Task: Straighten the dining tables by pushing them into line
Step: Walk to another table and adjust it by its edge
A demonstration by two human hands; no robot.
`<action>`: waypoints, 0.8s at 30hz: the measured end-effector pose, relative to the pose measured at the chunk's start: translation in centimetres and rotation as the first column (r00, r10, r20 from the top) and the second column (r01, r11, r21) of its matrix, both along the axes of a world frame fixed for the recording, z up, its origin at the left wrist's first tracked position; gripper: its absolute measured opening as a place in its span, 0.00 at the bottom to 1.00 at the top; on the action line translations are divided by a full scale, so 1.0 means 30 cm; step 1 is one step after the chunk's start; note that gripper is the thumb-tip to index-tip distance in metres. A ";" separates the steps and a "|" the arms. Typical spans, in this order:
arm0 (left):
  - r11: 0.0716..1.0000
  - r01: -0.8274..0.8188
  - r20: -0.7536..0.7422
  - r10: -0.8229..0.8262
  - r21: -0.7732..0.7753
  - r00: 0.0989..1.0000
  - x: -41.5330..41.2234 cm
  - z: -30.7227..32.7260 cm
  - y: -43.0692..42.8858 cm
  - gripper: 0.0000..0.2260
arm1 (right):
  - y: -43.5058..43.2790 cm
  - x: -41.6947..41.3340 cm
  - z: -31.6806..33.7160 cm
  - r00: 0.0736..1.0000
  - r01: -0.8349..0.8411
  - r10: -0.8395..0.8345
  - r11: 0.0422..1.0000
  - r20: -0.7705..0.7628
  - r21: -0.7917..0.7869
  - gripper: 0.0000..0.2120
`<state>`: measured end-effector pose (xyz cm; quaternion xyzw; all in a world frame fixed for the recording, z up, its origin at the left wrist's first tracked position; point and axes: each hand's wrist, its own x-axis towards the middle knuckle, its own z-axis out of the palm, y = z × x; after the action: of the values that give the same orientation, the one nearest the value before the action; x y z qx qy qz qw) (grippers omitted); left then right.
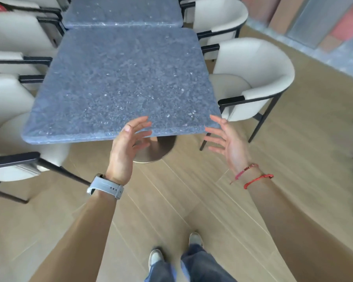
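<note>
Directly ahead, the near table [118, 82] runs lengthwise away, skewed from the far table [121, 11]; left hand [123, 151] and right hand [228, 143], both open and empty, flank its right corner.

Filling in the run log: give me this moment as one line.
stage: reaching | left hand: open, at near table edge | right hand: open, by near right corner | far table: abutting, offset left
</note>
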<state>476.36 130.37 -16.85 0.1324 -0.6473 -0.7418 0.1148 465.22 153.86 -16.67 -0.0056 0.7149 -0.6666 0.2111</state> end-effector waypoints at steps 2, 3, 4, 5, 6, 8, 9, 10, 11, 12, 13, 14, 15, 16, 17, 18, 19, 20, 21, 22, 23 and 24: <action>1.000 0.015 0.000 -0.015 -0.002 1.000 0.014 -0.010 -0.018 0.41 | -0.008 0.020 0.011 1.000 0.022 -0.022 1.000 -0.014 0.003 0.21; 1.000 0.017 -0.002 -0.017 -0.005 1.000 0.018 -0.015 -0.024 0.40 | -0.009 0.026 0.018 0.999 0.031 -0.030 1.000 -0.022 0.003 0.21; 1.000 0.014 -0.005 -0.014 -0.010 1.000 0.019 -0.021 -0.026 0.39 | -0.008 0.026 0.022 0.999 0.033 -0.033 0.999 -0.030 0.006 0.21; 1.000 0.009 -0.005 -0.009 -0.015 1.000 0.019 -0.027 -0.027 0.37 | -0.007 0.026 0.026 0.999 0.033 -0.032 0.999 -0.035 0.008 0.21; 1.000 0.002 -0.005 -0.002 -0.017 1.000 0.017 -0.036 -0.026 0.34 | -0.006 0.024 0.024 0.999 0.032 -0.032 0.999 -0.036 0.012 0.21; 1.000 -0.018 0.001 0.018 -0.025 1.000 0.010 -0.053 -0.020 0.28 | -0.006 0.021 0.022 0.999 0.039 -0.038 0.999 -0.036 0.018 0.21; 0.999 -0.015 0.006 0.016 -0.042 1.000 0.005 -0.060 -0.014 0.27 | -0.005 0.019 0.018 0.999 0.036 -0.035 0.999 -0.041 0.021 0.20; 0.998 -0.007 0.016 0.008 -0.064 1.000 0.000 -0.067 -0.006 0.25 | -0.004 0.014 0.008 0.999 0.025 -0.024 0.999 -0.044 0.027 0.18; 0.996 0.003 0.025 -0.001 -0.085 1.000 -0.004 -0.071 0.005 0.24 | -0.004 0.009 0.000 0.999 0.015 -0.013 0.999 -0.043 0.035 0.17; 0.995 0.007 0.031 -0.004 -0.101 1.000 -0.009 -0.076 0.015 0.23 | -0.002 0.005 -0.010 0.999 0.004 -0.003 0.999 -0.041 0.043 0.17; 0.993 0.009 0.034 -0.005 -0.117 0.999 -0.013 -0.081 0.022 0.23 | -0.003 0.001 -0.017 0.999 -0.003 0.005 0.999 -0.040 0.050 0.18; 0.990 0.007 0.039 -0.002 -0.142 0.999 -0.022 -0.087 0.028 0.23 | -0.005 -0.006 -0.024 0.999 -0.009 0.011 0.998 -0.037 0.055 0.21; 0.984 0.006 0.049 0.003 -0.179 0.999 -0.035 -0.092 0.032 0.23 | -0.008 -0.017 -0.029 0.999 -0.014 0.017 0.998 -0.033 0.066 0.23; 0.977 0.006 0.061 0.008 -0.214 0.998 -0.052 -0.099 0.034 0.23 | -0.012 -0.031 -0.037 0.999 -0.020 0.023 0.996 -0.031 0.082 0.23; 0.969 0.005 0.073 0.013 -0.246 0.997 -0.074 -0.108 0.033 0.24 | -0.017 -0.047 -0.046 0.999 -0.022 0.025 0.995 -0.029 0.094 0.22; 0.958 0.007 0.086 0.018 -0.285 0.996 -0.100 -0.123 0.026 0.25 | -0.022 -0.069 -0.062 0.999 -0.026 0.029 0.994 -0.024 0.109 0.19; 0.938 0.012 0.099 0.024 -0.345 0.995 -0.126 -0.140 0.018 0.24 | -0.029 -0.088 -0.076 0.999 -0.035 0.038 0.991 -0.019 0.129 0.18; 0.905 0.017 0.113 0.034 -0.425 0.993 -0.155 -0.166 0.006 0.24 | -0.038 -0.111 -0.096 0.998 -0.051 0.055 0.986 -0.019 0.157 0.16; 0.862 0.031 0.130 0.040 -0.506 0.991 -0.184 -0.194 -0.006 0.24 | -0.050 -0.135 -0.119 0.997 -0.070 0.075 0.981 -0.019 0.181 0.15; 0.817 0.049 0.148 0.044 -0.574 0.988 -0.212 -0.221 -0.020 0.24 | -0.062 -0.157 -0.144 0.995 -0.085 0.092 0.976 -0.028 0.198 0.15; 0.771 0.064 0.155 0.045 -0.634 0.987 -0.237 -0.249 -0.032 0.25 | -0.073 -0.181 -0.170 0.993 -0.094 0.106 0.972 -0.043 0.217 0.16; 0.724 0.074 0.153 0.045 -0.685 0.987 -0.262 -0.277 -0.043 0.27 | -0.082 -0.207 -0.200 0.991 -0.100 0.119 0.964 -0.061 0.247 0.16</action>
<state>468.49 129.09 -25.17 0.1340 -0.8844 -0.4363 0.0979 459.02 151.41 -22.67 -0.0444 0.7973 -0.5605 0.2196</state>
